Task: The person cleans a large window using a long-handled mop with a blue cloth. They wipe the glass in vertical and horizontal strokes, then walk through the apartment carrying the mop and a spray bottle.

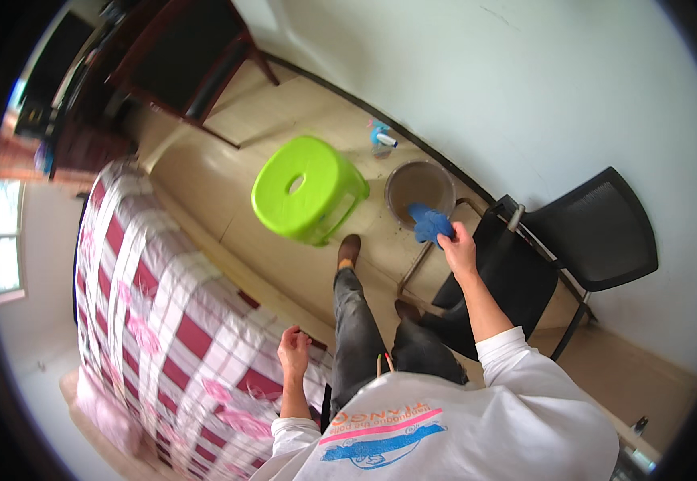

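Note:
My right hand [461, 249] grips a crumpled blue cloth [428, 222]. The cloth hangs by the near rim of a round bucket [419, 180] that holds murky brownish water. From this view I cannot tell whether cloth and rim touch. My left hand [294, 352] is by my side, fingers loosely curled and holding nothing, close to the edge of a bed with a checked, flowered cover [195, 327]. A bright green plastic stool [306, 187] stands on the floor in front of me, left of the bucket. Beyond the bucket is a spray bottle [381, 141].
A black chair with a metal frame [505, 282] stands close on my right, against the white wall [541, 102]. A dark wooden chair [186, 60] is at the far left, near a cluttered desk [87, 126]. Small dark specks lie on the tiled floor [228, 180] around the bucket.

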A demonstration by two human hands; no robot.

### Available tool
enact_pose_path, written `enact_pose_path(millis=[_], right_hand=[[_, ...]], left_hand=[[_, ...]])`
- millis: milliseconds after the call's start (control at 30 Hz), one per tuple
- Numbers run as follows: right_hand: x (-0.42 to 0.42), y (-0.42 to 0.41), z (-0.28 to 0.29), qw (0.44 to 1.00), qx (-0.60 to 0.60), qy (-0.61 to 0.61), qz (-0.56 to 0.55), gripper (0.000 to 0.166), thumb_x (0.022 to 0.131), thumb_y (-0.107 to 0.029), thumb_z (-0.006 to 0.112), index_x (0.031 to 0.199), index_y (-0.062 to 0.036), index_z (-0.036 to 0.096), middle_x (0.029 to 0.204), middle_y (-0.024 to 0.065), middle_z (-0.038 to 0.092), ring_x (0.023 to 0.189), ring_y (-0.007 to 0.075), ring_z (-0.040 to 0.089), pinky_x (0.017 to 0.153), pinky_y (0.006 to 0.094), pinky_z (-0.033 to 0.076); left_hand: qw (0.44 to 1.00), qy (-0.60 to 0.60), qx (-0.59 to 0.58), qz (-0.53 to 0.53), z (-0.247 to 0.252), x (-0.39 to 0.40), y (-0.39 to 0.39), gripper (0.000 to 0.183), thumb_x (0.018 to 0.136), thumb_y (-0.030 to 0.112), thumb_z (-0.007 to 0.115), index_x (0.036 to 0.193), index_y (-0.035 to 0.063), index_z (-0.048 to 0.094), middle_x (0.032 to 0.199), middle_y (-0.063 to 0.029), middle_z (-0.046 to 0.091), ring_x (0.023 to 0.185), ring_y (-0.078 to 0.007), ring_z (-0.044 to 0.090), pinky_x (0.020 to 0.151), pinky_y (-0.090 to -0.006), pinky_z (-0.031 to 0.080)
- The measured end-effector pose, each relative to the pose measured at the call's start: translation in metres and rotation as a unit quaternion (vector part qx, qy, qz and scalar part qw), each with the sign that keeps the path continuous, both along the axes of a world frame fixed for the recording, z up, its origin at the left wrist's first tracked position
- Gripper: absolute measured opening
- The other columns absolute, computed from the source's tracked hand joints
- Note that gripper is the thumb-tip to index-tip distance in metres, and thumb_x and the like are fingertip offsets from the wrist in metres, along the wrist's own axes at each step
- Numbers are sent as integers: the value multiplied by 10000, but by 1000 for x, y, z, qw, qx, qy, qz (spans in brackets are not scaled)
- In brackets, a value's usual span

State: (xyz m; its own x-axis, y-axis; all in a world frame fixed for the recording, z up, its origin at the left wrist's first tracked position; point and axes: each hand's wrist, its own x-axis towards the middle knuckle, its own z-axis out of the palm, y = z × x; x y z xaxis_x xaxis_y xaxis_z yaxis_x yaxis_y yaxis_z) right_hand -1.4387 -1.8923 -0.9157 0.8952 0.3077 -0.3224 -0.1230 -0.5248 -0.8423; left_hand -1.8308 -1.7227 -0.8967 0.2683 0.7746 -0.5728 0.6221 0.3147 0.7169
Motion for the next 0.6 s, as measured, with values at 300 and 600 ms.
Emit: enact_pose_path(millis=[300, 600], right_hand=[[68, 114, -166, 980, -162, -116, 1, 378, 718, -122, 688, 1075, -70, 573, 975, 113, 632, 838, 228, 623, 761, 334, 500], [196, 238, -304, 926, -300, -168, 154, 790, 648, -176, 747, 1343, -141, 371, 1343, 257, 356, 1179, 459, 387, 978, 486, 366]], left_hand=[[853, -93, 360, -366, -106, 285, 208, 250, 826, 74, 581, 1072, 35, 573, 975, -172, 564, 914, -351, 525, 803, -438, 435], [844, -55, 422, -326, -195, 348, 233, 280, 815, 76, 577, 1092, 47, 542, 1034, -166, 503, 981, -349, 464, 871, -456, 347]])
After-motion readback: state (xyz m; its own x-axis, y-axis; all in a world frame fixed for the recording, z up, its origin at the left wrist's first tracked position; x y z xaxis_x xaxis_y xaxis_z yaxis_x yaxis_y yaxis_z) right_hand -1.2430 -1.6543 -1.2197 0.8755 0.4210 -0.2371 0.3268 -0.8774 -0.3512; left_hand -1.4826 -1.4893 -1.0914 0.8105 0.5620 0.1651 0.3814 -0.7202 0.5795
